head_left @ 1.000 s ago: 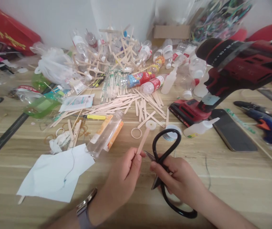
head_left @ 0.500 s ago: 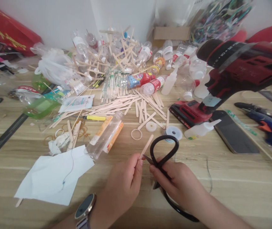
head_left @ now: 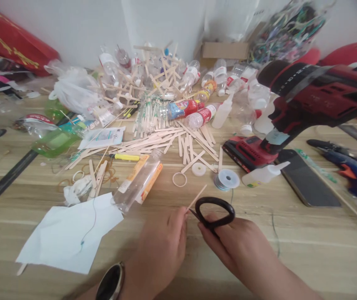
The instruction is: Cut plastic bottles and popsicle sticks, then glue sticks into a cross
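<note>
My left hand [head_left: 166, 241] pinches a thin wooden craft stick [head_left: 197, 196], which points up and to the right, seen nearly edge-on. Black-handled scissors [head_left: 215, 200] are gripped in my right hand [head_left: 237, 243], one handle loop standing above the fingers. A blade tip of the scissors meets the stick close to my left fingertips; whether it cuts in is too small to tell. The lower handle is hidden behind my right hand. Beyond the hands lie a spool of thread [head_left: 228, 179], a white disc [head_left: 199, 168] and a clear plastic ring [head_left: 179, 179].
A red cordless drill [head_left: 310, 91] stands at the right, near a phone [head_left: 310, 179], a glue bottle [head_left: 264, 175] and a blue glue gun [head_left: 350, 166]. Loose craft sticks [head_left: 153, 139] and plastic bottles fill the back. A clear bottle [head_left: 139, 181] and white paper [head_left: 66, 233] lie left.
Both wrists have rolled, so the stick now shows its narrow edge. The scissors' upper loop has tipped lower and flatter, and their lower handle has gone out of sight.
</note>
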Demonstrator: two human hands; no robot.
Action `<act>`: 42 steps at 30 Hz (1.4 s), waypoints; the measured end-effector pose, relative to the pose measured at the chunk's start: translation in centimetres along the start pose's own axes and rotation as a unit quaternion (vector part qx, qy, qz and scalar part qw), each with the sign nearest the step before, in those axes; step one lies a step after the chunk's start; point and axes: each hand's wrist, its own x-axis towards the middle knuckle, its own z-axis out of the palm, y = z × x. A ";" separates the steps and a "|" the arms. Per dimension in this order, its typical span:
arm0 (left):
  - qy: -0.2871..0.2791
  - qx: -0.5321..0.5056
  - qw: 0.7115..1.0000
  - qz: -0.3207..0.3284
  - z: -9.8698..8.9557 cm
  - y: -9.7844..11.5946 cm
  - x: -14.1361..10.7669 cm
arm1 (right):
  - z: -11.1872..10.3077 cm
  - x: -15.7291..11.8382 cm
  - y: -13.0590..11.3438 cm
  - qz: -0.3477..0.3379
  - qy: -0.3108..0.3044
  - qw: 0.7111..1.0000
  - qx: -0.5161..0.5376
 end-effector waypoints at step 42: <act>0.051 0.088 0.987 0.122 -1.5 0.5 0.2 | -1.9 0.5 -1.3 0.146 -0.084 0.945 0.279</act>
